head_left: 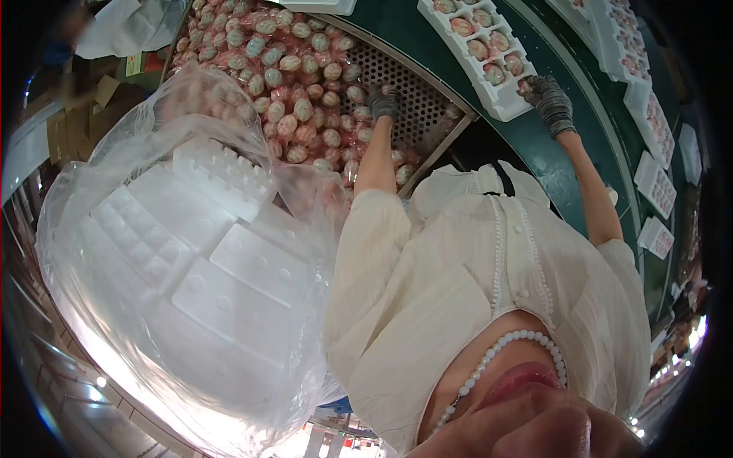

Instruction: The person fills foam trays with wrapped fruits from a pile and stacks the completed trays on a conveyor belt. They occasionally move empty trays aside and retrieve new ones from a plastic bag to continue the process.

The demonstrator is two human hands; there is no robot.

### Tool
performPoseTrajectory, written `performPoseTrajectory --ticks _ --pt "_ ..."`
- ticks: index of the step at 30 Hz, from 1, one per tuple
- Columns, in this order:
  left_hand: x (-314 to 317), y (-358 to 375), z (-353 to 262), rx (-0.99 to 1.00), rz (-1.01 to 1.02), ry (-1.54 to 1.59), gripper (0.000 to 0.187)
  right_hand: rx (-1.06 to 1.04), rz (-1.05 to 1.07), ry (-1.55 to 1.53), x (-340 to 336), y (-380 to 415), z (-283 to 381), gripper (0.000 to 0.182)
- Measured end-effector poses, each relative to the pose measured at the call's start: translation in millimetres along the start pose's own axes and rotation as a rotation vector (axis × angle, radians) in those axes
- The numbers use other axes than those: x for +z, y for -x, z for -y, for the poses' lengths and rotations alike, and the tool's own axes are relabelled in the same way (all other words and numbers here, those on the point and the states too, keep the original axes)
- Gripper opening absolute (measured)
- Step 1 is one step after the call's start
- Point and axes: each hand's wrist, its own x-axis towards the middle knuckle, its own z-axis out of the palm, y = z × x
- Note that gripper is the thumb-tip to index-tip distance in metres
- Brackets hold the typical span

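Observation:
My left hand [384,101], in a grey glove, is at the right part of a bin of wrapped egg-shaped balls [303,109], beside its bare perforated metal floor [412,95]. Its fingers are curled together, and what they hold is too small to tell. A grey glove also covers my right hand [547,101], whose fingers close on a reddish wrapped ball [525,87] at the near right corner of a white tray [504,107]. Several pink and white balls sit in the tray's compartments.
On the left, a large clear plastic bag [69,221] holds white foam trays [259,263]. More filled trays [655,183] line the green surface [538,156] at the right. Cardboard boxes [72,133] stand at the far left. The bin's metal rim [439,156] lies between my arms.

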Motion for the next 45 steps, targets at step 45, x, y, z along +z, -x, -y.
performPoseTrajectory --ticks 45 --pt "150.6 149.3 -170.2 0.659 0.096 -0.418 0.015 -0.199 -0.227 -0.314 30.1 75.9 12.3 0.060"
